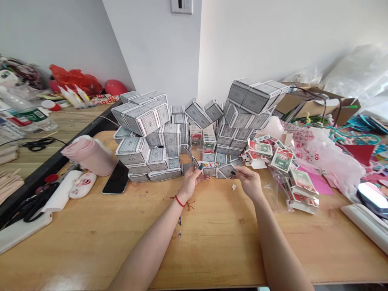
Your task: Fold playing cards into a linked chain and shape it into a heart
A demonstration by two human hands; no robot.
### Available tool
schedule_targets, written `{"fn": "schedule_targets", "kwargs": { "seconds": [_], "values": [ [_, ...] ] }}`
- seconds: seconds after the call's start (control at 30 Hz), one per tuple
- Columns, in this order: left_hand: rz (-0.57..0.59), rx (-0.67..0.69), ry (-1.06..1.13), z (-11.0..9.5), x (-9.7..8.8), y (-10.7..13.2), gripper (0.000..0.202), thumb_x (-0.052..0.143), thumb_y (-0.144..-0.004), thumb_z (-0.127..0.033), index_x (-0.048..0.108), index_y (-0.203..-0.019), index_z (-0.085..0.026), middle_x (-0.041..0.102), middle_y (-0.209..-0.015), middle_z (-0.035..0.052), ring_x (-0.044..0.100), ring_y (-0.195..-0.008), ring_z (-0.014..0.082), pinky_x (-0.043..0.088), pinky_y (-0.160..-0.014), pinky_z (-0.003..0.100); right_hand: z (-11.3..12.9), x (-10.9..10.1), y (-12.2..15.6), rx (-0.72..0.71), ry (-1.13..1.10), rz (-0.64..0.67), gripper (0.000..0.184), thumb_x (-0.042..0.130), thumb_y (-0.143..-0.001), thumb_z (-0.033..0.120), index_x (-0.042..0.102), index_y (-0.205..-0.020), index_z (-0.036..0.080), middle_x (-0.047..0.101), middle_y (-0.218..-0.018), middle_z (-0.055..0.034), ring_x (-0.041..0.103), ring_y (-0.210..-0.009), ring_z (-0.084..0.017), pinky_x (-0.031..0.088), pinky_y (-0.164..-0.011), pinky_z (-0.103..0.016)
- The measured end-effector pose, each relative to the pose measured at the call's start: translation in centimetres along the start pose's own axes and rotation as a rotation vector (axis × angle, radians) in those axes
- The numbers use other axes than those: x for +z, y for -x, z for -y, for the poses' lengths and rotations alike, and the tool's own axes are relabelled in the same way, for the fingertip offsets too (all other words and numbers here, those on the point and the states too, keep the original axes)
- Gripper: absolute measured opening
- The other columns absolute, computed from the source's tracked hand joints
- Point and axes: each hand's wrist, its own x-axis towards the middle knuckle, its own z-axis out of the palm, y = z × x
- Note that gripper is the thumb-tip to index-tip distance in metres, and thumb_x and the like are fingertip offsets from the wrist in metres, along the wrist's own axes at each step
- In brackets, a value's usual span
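At centre, the left hand (pixel 190 182) pinches a card (pixel 192 158). The right hand (pixel 249 182) pinches another card (pixel 226 170) by its edge, likely for control.

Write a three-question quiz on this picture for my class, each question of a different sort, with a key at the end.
1. True or false: a red band circles the person's right wrist.
2. Which of these lies beside the pink cup?
A. cardboard box
B. black phone
C. pink paper
3. Fill in the blank: The right hand pinches the edge of a grey-patterned ____.

Key:
1. False; the red band is on the left wrist.
2. B.
3. card.
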Motion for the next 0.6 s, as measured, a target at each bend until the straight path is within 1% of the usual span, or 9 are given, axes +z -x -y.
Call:
{"fn": "schedule_targets", "kwargs": {
  "seconds": [0.1, 0.27, 0.43, 0.6],
  "values": [
    [0.012, -0.001, -0.008, -0.1, 0.1, 0.1, 0.036, 0.062, -0.069, -0.037, 0.051, -0.097, -0.017, 0.058, -0.081, 0.0007, 0.061, -0.068, 0.0141, 0.050, -0.069, 0.032, 0.0, 0.1, 0.1, -0.063, 0.077, 0.049, 0.018, 0.055, -0.073, 0.030, 0.067, -0.081, 0.019, 0.062, -0.077, -0.0042, 0.060, -0.059, -0.014, 0.050, -0.058, -0.029],
    [0.004, 0.010, -0.050, -0.1, 0.3, 0.1, 0.035, 0.065, -0.067, -0.035, 0.053, -0.095, -0.017, 0.060, -0.087, 0.0016, 0.061, -0.065, 0.0127, 0.050, -0.067, 0.031, 0.4, 0.2, 0.4, -0.215, 0.327, 0.129, 0.023, 0.046, -0.079, 0.025, 0.068, -0.082, 0.019, 0.062, -0.076, -0.0044, 0.058, -0.058, -0.013, 0.047, -0.056, -0.026],
    [0.021, 0.023, -0.098, 0.0, 0.3, 0.1, 0.039, 0.065, -0.067, -0.034, 0.052, -0.100, -0.017, 0.061, -0.094, 0.0039, 0.061, -0.064, 0.0120, 0.050, -0.066, 0.029, 0.9, 0.2, 0.7, -0.337, 0.478, 0.128, 0.028, 0.041, -0.080, 0.018, 0.068, -0.087, 0.018, 0.061, -0.074, -0.0045, 0.056, -0.057, -0.012, 0.045, -0.055, -0.023],
    [0.021, 0.024, -0.097, 0.0, 0.3, 0.2, 0.038, 0.064, -0.068, -0.034, 0.053, -0.100, -0.017, 0.062, -0.094, 0.0038, 0.061, -0.065, 0.0123, 0.050, -0.067, 0.030, 1.0, 0.1, 0.7, -0.383, 0.565, 0.128, 0.034, 0.038, -0.077, 0.012, 0.068, -0.090, 0.021, 0.062, -0.079, -0.0048, 0.058, -0.064, -0.014, 0.046, -0.060, -0.024]
  ]
}}
